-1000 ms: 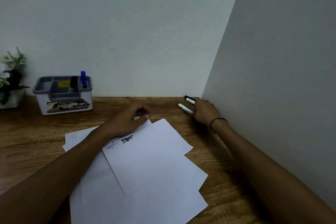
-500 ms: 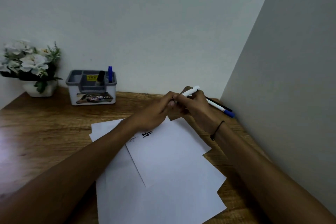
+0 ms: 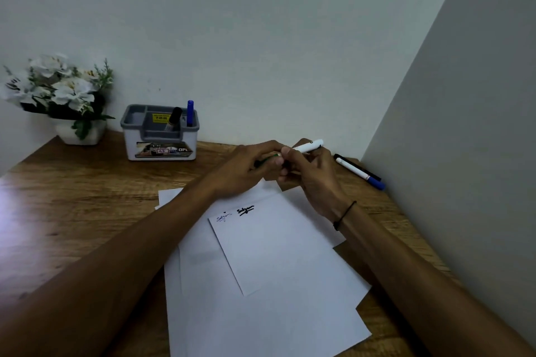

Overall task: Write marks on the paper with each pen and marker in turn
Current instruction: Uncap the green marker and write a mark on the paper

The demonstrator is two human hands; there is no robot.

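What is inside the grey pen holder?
In the grey pen holder stand a black marker and a blue marker. Their lower parts, and the compartment floors, are hidden.

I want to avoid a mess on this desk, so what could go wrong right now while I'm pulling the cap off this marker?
1. Both hands, left hand and right hand, grip the white marker above the top sheet; a sudden release could streak ink across the paper or fingers.
2. The loose sheets overlap unevenly and may slide once writing starts.
3. Two pens lie near the wall; the right forearm might knock them.
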